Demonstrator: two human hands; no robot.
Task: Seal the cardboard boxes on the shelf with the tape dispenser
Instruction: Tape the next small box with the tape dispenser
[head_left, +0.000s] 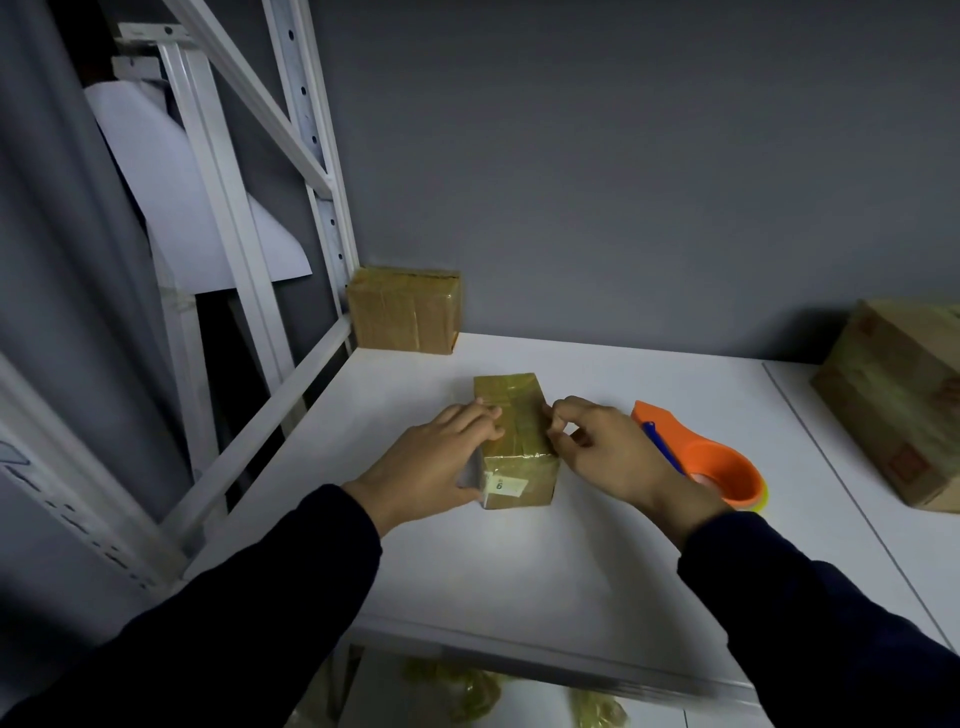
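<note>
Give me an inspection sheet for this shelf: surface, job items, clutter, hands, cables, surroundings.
Surface: white shelf.
Job's things: taped small box at centre; orange dispenser lying right of it; back box in the left corner; big box at right edge.
Clutter: yellowish scraps on the level below.
Hands: left hand lies flat on the small box; right hand pinches at its right top edge.
Cables: nothing seen.
Surroundings: grey wall, white rack post, white sheet at left.

I see a dim feed, brightest patch on the white shelf (519, 561) at lower centre, grey wall (623, 156) murky, sleeves (234, 623) near black, edges bowed, bottom edge smeared.
</note>
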